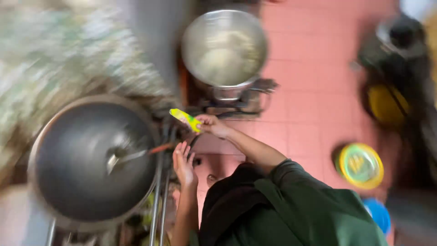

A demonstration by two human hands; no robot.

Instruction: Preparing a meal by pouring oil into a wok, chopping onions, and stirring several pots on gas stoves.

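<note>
The frame is motion-blurred, so fine texture is mostly lost. The right hand (213, 124) is curled round one end of a small, flat, glossy yellow-green packet (185, 119), which juts out over the gap between a wide, dark, round wok (86, 182) and a shiny steel pot (224, 48). The left hand (183, 165) is spread open with fingers straight, holding nothing, just beside the wok's rim and the thin metal bars of the stove frame (159, 196). A metal ladle (125, 157) with a reddish handle lies in the wok's matte bowl. The pot, cylindrical and smooth, holds something pale and sits on a burner above pink floor tiles (309, 68). A round yellow-rimmed lid (360, 165) lies on the floor, well apart.
</note>
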